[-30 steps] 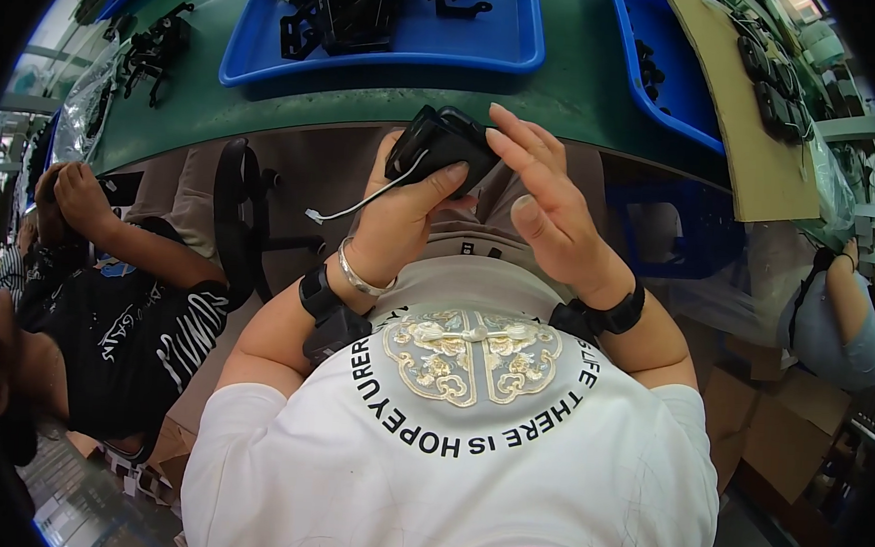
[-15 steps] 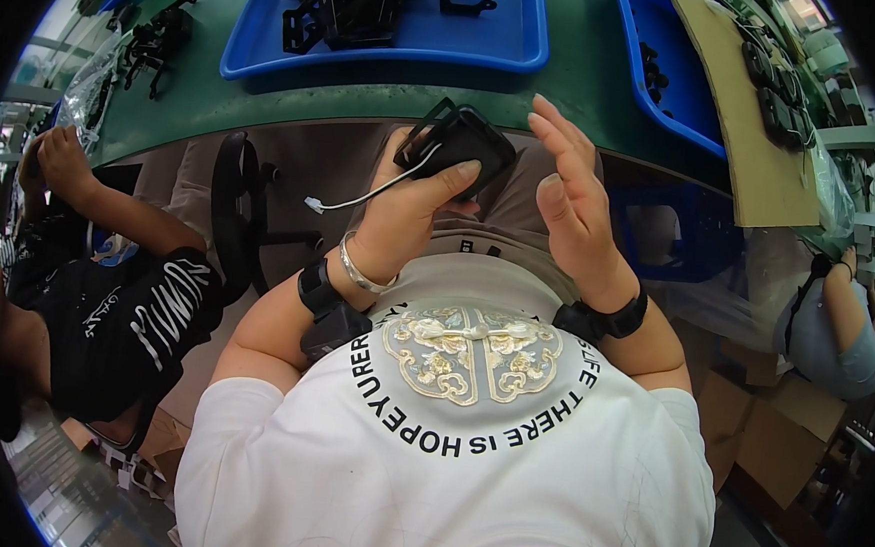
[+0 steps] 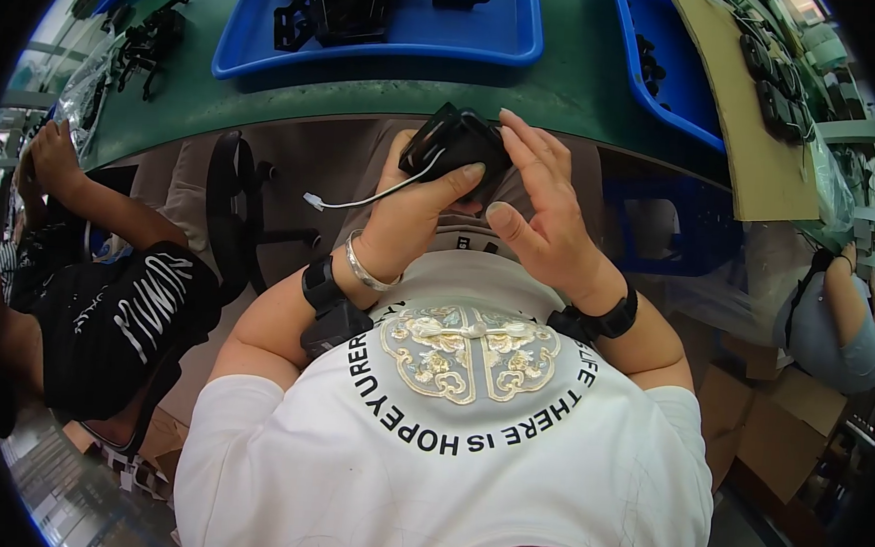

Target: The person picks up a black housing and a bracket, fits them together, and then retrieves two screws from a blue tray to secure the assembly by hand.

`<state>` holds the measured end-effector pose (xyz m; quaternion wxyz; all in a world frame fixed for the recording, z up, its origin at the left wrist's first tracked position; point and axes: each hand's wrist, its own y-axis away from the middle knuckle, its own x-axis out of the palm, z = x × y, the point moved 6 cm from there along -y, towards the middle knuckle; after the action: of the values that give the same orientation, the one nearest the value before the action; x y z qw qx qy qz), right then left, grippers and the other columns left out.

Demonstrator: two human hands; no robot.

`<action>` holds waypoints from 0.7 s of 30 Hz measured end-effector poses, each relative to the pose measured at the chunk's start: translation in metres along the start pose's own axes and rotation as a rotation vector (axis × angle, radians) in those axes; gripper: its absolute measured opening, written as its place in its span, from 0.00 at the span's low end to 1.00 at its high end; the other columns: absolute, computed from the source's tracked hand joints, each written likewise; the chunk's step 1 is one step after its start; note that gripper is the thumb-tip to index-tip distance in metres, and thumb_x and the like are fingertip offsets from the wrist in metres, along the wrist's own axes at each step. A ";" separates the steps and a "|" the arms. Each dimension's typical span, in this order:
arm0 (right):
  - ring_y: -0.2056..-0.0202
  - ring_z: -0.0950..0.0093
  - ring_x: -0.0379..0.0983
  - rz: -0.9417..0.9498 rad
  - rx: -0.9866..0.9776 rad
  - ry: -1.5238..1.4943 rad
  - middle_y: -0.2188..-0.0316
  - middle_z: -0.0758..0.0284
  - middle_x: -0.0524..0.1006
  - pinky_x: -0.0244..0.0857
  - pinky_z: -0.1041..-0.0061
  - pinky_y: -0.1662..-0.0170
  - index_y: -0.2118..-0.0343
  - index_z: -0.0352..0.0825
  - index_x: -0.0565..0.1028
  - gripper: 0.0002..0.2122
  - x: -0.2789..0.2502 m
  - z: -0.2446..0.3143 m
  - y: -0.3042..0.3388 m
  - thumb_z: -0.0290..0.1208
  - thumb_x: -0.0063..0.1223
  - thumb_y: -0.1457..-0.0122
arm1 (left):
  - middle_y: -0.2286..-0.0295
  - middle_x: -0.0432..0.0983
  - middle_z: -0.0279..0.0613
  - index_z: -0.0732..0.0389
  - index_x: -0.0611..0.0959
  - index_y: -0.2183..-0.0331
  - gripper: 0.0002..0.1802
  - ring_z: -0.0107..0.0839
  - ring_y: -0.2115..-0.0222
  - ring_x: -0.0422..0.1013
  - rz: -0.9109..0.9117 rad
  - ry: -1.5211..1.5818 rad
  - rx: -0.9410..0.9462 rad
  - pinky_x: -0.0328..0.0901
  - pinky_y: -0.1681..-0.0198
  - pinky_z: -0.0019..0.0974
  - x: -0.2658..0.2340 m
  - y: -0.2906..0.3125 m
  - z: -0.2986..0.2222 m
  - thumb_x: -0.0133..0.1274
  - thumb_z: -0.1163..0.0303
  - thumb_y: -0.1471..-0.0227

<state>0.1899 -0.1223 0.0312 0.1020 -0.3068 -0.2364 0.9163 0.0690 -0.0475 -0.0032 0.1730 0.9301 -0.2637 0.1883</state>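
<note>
My left hand (image 3: 413,210) is wrapped round a black boxy device (image 3: 473,145), thumb pressed on its near face. A thin white cable (image 3: 377,202) comes out of the device and hangs to the left, ending in a small white connector (image 3: 313,201). At the device's left side stands a black frame-like part (image 3: 431,133). My right hand (image 3: 547,205) is open, its fingers stretched out, with the fingertips against or very close to the device's right side. Both hands are over my lap, just short of the table edge.
On the green table (image 3: 298,100) lies a blue tray (image 3: 451,56) of black brackets. Another blue tray (image 3: 668,112) with small black parts is at the right, beside a cardboard sheet (image 3: 754,178). Loose black parts (image 3: 151,45) lie at left. Co-workers sit on both sides.
My right hand has moved left, bringing its fingers up to the device. The black frame-like part now sits closer to the device. My left hand keeps its hold.
</note>
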 end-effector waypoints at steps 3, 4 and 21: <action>0.45 0.55 0.53 0.066 -0.072 0.015 0.44 0.52 0.59 0.47 0.63 0.43 0.48 0.22 0.62 0.31 -0.006 0.007 -0.002 0.49 0.47 0.44 | 0.66 0.71 0.41 0.62 0.66 0.61 0.20 0.28 0.68 0.72 -0.031 -0.027 -0.001 0.72 0.72 0.29 -0.004 0.001 -0.006 0.58 0.76 0.55; 0.45 0.55 0.53 0.097 -0.110 0.025 0.44 0.52 0.60 0.47 0.64 0.43 0.48 0.23 0.62 0.31 -0.006 0.011 -0.002 0.49 0.48 0.44 | 0.67 0.71 0.40 0.62 0.66 0.62 0.19 0.28 0.68 0.72 -0.043 -0.040 0.001 0.72 0.72 0.29 -0.005 0.002 -0.008 0.58 0.76 0.55; 0.56 0.77 0.65 0.042 0.454 -0.773 0.54 0.63 0.68 0.60 0.79 0.52 0.46 0.30 0.61 0.22 -0.005 -0.026 0.016 0.29 0.51 0.43 | 0.68 0.69 0.40 0.63 0.63 0.55 0.30 0.20 0.78 0.67 0.099 -0.248 -0.114 0.63 0.81 0.21 0.003 0.010 -0.013 0.60 0.70 0.57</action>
<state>0.2090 -0.1280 0.0075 0.0523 0.0833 -0.0435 0.9942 0.0623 -0.0511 0.0119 0.1820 0.9208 -0.3388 0.0648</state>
